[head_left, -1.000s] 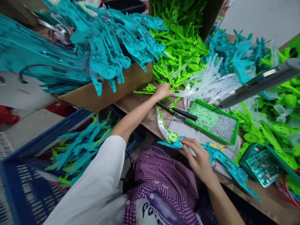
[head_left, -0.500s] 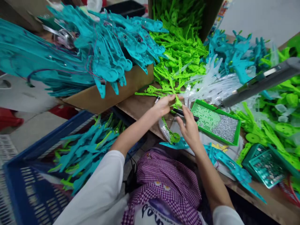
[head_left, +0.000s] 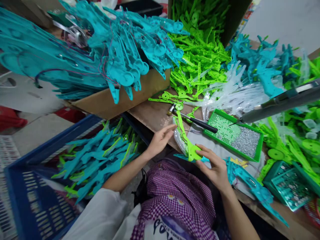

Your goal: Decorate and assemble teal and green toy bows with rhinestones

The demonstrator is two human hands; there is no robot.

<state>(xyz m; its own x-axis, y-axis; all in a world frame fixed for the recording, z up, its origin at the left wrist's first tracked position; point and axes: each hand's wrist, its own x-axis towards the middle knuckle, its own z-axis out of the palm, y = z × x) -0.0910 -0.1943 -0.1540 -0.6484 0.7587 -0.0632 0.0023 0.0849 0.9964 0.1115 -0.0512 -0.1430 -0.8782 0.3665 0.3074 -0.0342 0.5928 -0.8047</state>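
My right hand (head_left: 212, 163) grips a long lime-green plastic part (head_left: 192, 148) by its rounded end, thumb below and fingers above. That part slants up and away, overlapping a clear plastic piece (head_left: 180, 140). Close to its left side is my left hand (head_left: 162, 138), fingers stretched out; whether the fingertips touch it I cannot tell. A hammer with a black handle (head_left: 203, 124) lies just beyond, its handle end over the green tray's rim. Below the held part, the tip of a turquoise part (head_left: 185, 156) shows.
A green tray (head_left: 260, 146) of small silvery pieces is at the right, under a grey electric screwdriver (head_left: 280, 105). Turquoise shells (head_left: 120, 66) overhang a cardboard box (head_left: 120, 98). Lime-green parts (head_left: 200, 63) heap at the back. A blue crate (head_left: 32, 156) is at left.
Both hands have come nearer my body and spread apart. The hammer now lies on the table, out from beneath my hands. My right hand has taken hold of the green part.
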